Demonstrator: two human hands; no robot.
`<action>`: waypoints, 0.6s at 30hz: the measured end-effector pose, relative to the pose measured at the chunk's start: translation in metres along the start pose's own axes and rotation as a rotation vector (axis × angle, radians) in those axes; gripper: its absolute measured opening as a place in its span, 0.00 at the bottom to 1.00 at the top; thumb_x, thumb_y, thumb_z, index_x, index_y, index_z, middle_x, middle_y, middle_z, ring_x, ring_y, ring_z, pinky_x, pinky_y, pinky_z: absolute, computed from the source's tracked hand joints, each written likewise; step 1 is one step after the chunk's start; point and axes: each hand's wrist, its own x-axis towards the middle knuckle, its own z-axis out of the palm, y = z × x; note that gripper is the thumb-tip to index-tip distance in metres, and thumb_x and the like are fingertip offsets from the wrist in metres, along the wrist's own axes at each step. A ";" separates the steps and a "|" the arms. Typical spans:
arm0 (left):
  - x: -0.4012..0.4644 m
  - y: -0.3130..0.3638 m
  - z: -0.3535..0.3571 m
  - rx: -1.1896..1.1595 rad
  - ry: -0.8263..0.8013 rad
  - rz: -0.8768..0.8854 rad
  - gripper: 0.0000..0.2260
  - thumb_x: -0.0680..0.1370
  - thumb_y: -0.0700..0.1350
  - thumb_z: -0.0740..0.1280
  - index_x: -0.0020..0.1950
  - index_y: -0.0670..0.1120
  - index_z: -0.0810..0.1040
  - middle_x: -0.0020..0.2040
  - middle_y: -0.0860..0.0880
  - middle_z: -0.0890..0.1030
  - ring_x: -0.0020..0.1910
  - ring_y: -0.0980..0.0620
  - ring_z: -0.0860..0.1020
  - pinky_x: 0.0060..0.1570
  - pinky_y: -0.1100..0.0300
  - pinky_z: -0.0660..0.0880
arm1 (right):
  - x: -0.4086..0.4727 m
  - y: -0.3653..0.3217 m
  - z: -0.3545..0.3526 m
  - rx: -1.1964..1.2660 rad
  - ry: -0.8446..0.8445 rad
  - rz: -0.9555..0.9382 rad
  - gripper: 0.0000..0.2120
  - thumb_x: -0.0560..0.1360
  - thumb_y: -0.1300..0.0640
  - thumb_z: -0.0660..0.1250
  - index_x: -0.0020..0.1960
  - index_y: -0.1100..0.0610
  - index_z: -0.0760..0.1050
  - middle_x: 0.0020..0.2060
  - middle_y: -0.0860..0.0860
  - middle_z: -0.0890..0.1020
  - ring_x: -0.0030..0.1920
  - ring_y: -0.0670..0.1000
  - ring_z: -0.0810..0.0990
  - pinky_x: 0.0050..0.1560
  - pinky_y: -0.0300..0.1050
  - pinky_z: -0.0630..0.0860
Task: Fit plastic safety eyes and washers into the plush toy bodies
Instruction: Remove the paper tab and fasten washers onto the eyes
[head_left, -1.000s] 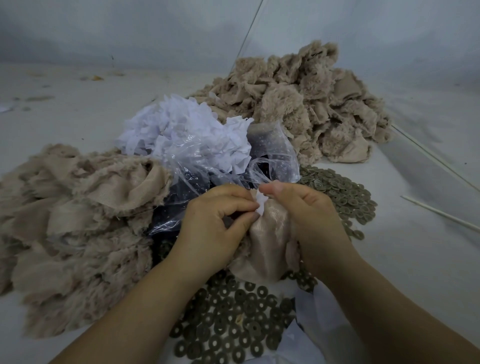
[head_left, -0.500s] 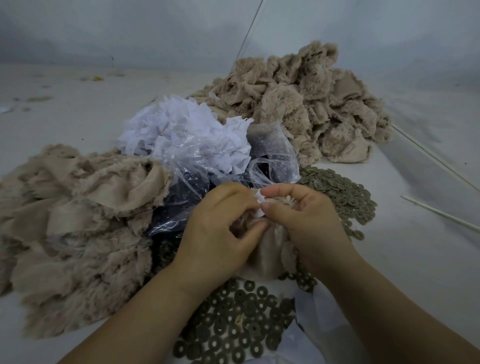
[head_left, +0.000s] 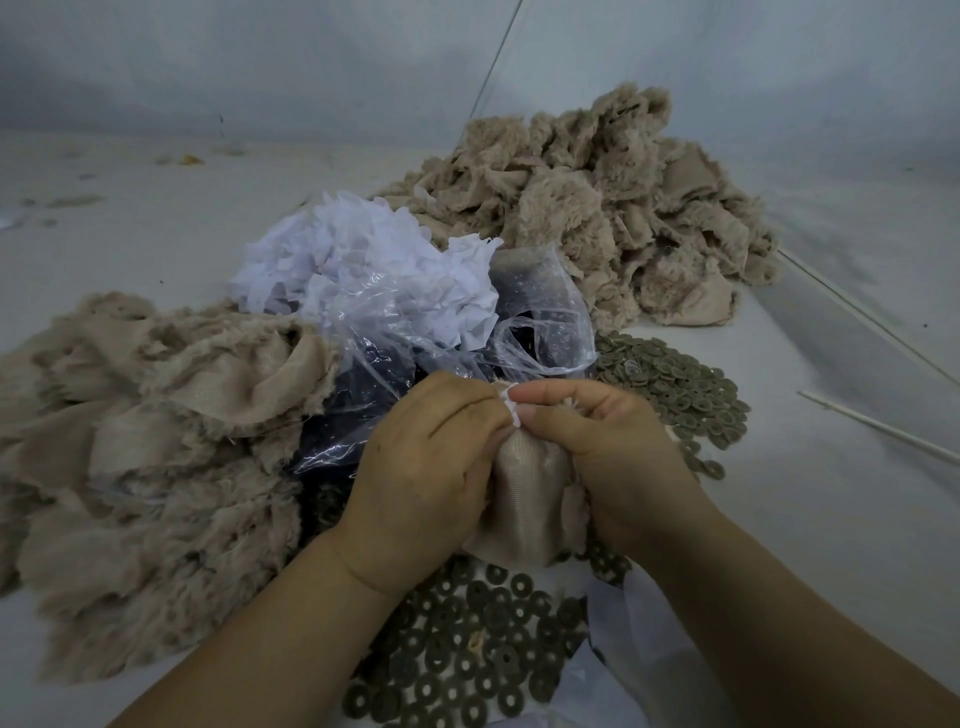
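Head view: both hands, left and right, are pinching one body; piles left and far are probably waiting.

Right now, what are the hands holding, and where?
Both hands, left and right, grip one beige plush body at its top, fingers pinching a small white piece.

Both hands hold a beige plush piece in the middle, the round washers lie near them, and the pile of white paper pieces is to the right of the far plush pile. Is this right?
Not quite. In the head view the white paper pieces lie to the left of the far plush pile, not the right. The rest holds: left hand and right hand hold the beige plush piece, with washers nearby.
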 end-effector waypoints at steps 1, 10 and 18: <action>0.000 0.000 0.000 0.007 0.010 0.006 0.03 0.75 0.32 0.70 0.45 0.34 0.83 0.46 0.41 0.83 0.46 0.49 0.78 0.55 0.63 0.74 | 0.000 0.000 0.000 0.021 -0.008 0.014 0.08 0.72 0.66 0.73 0.44 0.55 0.87 0.44 0.58 0.87 0.47 0.55 0.87 0.45 0.44 0.83; 0.000 0.003 0.001 0.012 0.031 0.058 0.01 0.74 0.30 0.72 0.45 0.33 0.83 0.45 0.40 0.83 0.43 0.45 0.80 0.50 0.56 0.78 | 0.001 -0.001 -0.003 0.143 -0.064 0.130 0.06 0.72 0.67 0.72 0.47 0.64 0.85 0.46 0.62 0.86 0.48 0.58 0.87 0.44 0.45 0.84; 0.000 0.000 0.000 -0.070 -0.008 0.015 0.02 0.75 0.32 0.71 0.46 0.34 0.84 0.45 0.41 0.83 0.43 0.46 0.80 0.50 0.57 0.77 | 0.002 0.001 -0.004 0.109 -0.028 0.069 0.05 0.70 0.64 0.74 0.46 0.62 0.86 0.46 0.62 0.86 0.49 0.59 0.86 0.47 0.47 0.84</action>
